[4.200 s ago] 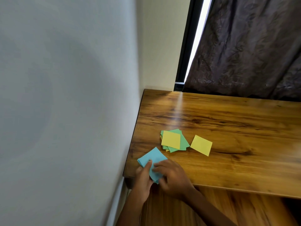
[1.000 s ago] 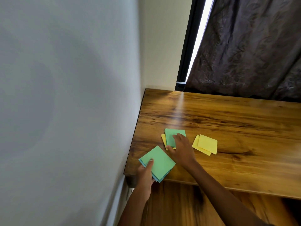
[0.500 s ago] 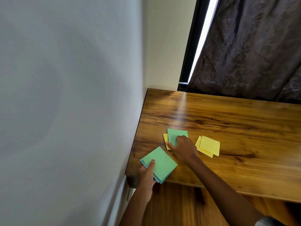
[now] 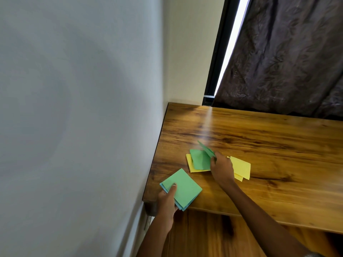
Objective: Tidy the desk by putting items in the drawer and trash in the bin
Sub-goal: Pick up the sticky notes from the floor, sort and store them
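Note:
My left hand (image 4: 167,203) holds a small stack of paper squares (image 4: 182,189), green on top and blue beneath, over the desk's front left corner. My right hand (image 4: 221,168) pinches a green paper square (image 4: 207,150) and lifts it on edge off a small pile. That pile (image 4: 199,162) has a green square on top of yellow ones and lies flat on the wooden desk (image 4: 259,141). Two yellow squares (image 4: 241,166) lie just right of my right hand, partly hidden by it.
A white wall (image 4: 83,108) runs along the desk's left edge. A dark curtain (image 4: 287,52) hangs behind the desk, with a bright window slit (image 4: 230,45) beside it. Wooden floor (image 4: 204,236) shows below the desk's front edge.
My right hand has taken hold of the top green square and raised it off the pile. My left hand keeps the stack in the same place.

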### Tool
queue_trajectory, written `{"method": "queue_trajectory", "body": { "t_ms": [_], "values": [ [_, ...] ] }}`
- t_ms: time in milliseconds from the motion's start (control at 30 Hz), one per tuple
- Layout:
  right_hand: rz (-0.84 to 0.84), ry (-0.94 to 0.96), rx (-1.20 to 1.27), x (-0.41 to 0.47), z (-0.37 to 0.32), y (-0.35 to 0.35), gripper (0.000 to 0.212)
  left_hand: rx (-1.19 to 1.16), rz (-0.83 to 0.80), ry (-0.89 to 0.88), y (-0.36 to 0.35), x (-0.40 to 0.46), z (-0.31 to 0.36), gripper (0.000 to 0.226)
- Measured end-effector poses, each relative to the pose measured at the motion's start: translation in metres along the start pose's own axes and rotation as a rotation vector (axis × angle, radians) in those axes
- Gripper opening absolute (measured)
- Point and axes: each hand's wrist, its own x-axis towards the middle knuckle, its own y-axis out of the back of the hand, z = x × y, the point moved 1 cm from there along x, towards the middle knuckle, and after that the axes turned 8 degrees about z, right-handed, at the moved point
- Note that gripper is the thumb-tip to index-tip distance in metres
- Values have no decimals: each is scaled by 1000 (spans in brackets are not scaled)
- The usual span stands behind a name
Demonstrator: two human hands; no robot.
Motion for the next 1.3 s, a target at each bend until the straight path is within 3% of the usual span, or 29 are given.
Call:
{"method": "queue_trajectory", "body": {
  "t_ms": [133,233,467,600,733,900,1067,1167,1300],
  "values": [
    [229,32,179,-9,-3,21,25,6,-5,15,1,0,1,6],
    [258,88,278,-28,-12,35,26,-7,-6,31,1,0,2,11],
    [61,302,280,-83,-18,19,35,-89,0,36,-3,-5,5,20],
    [-125,504,95,-109,-15,-2,38,-115,13,62,-4,-5,5,36],
    [-237,571,-56,-122,-9,-9,54,-139,-82,90,-2,-9,10,57],
    [-380,486,27,-110,-12,-1,48,0,-25,22,0,-6,3,32],
    [-158,296,65,-73,-17,-1,32,29,7,10,-1,-4,2,26],
    [-95,124,-25,-43,-18,-12,45,48,10,-4,0,-1,-2,24],
    [-186,-34,-153,-23,-20,-27,78,76,12,-28,1,0,-3,23]
  ]
}}
